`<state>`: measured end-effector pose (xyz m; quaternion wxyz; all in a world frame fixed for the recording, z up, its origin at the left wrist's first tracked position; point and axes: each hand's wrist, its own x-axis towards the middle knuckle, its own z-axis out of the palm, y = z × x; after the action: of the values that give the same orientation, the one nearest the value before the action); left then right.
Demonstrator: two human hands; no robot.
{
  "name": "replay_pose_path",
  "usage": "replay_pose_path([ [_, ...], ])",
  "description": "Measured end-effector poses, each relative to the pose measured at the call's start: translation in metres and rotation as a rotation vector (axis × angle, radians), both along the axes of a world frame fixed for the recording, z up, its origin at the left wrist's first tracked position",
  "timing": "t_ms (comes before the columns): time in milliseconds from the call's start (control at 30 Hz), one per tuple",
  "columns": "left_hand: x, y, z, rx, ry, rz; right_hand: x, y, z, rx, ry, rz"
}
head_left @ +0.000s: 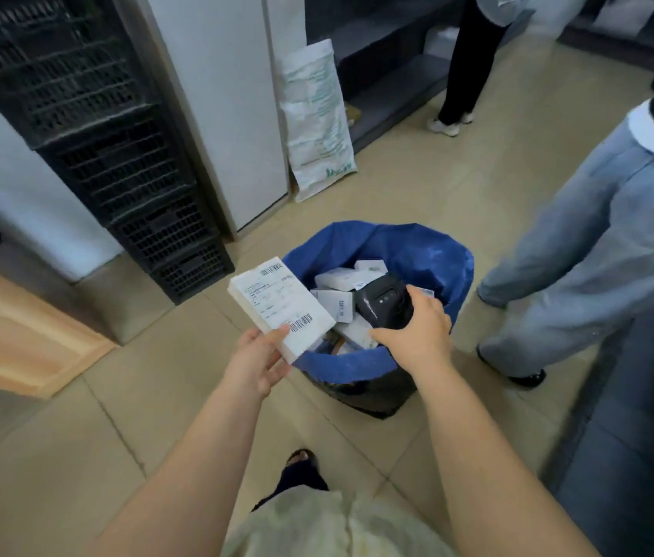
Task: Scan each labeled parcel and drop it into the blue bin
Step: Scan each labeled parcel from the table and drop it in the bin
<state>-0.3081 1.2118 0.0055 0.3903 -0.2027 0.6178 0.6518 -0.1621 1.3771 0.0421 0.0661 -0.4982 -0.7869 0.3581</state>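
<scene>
The left hand pinches a labeled parcel by its near corner, long axis running away from it, just left of the blue bin. The right hand grips the scanner beside the label, over the bin.

L hand holds labeled parcel beside blue bin; R hand grips scanner over it.

White parcel with black barcodes, black scanner, blue bin, beige floor tiles.
</scene>
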Motion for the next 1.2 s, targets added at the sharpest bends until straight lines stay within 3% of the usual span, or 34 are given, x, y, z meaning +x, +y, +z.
replay_pose_path([
  [167,-0.069,0.062,-0.023,-0.086,0.057,-0.105,-0.044,0.050,-0.012,-0.012,-0.017,-0.164],
  [467,-0.101,0.138,-0.125,-0.234,-0.076,-0.323,-0.093,0.099,-0.108,-0.139,-0.120,-0.108],
  [667,-0.093,0.184,-0.215,-0.510,0.236,-0.823,-0.116,0.155,-0.192,-0.193,-0.165,-0.065],
  [933,-0.103,0.216,-0.295,-0.599,0.200,-1.115,-0.113,0.188,-0.264,-0.246,-0.189,-0.055],
  [1067,-0.107,0.212,-0.286,-0.690,0.436,-1.217,-0.115,0.185,-0.266,-0.277,-0.213,-0.026],
  [1200,-0.106,0.216,-0.241,-0.833,0.799,-1.377,-0.123,0.181,-0.236,-0.265,-0.261,0.082],
])
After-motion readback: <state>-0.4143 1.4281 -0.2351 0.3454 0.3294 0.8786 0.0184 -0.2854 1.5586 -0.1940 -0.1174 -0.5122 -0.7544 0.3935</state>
